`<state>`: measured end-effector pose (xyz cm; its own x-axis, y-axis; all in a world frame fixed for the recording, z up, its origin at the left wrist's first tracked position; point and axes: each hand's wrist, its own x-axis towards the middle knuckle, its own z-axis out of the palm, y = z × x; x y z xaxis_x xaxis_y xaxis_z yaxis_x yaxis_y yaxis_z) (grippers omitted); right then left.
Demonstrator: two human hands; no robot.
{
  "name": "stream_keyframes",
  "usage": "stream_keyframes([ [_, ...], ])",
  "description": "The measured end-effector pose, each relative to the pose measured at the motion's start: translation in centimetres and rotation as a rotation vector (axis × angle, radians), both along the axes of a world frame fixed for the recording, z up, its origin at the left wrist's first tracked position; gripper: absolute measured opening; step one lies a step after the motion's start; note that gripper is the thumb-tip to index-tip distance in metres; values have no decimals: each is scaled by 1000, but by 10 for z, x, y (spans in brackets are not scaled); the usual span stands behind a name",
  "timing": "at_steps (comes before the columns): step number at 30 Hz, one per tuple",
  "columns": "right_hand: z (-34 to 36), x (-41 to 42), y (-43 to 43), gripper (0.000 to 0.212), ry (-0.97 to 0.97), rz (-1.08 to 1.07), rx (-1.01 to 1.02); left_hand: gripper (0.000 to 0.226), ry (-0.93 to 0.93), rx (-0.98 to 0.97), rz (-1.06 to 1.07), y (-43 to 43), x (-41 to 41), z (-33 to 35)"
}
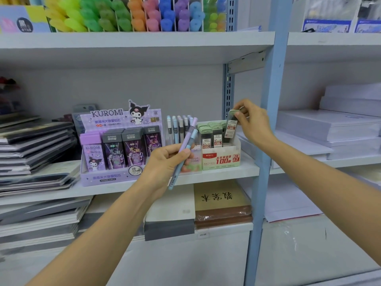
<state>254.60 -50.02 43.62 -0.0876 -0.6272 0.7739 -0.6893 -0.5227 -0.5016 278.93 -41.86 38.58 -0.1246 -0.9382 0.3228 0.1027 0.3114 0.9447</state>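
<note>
Two pencils [189, 142] being gripped in left hand [165, 162]; right hand [255, 122] pinching lead case [231, 125] over display box [221, 159], should be moving it upright, w/o clipping neighbours.

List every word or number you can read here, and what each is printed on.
"KUROMI": header of the purple display box.
"2B 0.5mm": round sticker on that box's front.
"100" and "2B 0.7": front of the green-and-white lead box.
"0.7": lead case pinched by the right hand.
"SODA": clear pen box behind the left hand, which holds two pens.
Chinese print and small codes: too blurred to read.
</note>
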Motion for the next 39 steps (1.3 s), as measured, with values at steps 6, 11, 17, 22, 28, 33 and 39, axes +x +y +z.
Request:
stream_keyframes([
  [6, -11, -1, -12, 12, 136, -17, 206, 14, 76, 44, -30, 0, 2, -1],
  [11, -9, 4, -12, 25, 179, -135, 212, 17, 62, 32, -52, 3, 4, 0],
  [17, 1, 50, 40, 23, -164, 465, 367, 18, 45, 19, -44, 6, 2, 0],
  [22, -4, 73, 50, 11, -255, 745, 491, 22, 75, 15, -78, 13, 2, 2],
  [28, 3, 72, 48, 20, -470, 814, 478, 25, -6, 66, -40, 23, 20, 2],
  [33, 3, 85, 55, 20, -561, 867, 497, 22, -11, 45, 6, 27, 25, 1],
  [39, 15, 91, 56, 14, -574, 834, 455, 22, 35, 54, 22, 31, 33, 0],
])
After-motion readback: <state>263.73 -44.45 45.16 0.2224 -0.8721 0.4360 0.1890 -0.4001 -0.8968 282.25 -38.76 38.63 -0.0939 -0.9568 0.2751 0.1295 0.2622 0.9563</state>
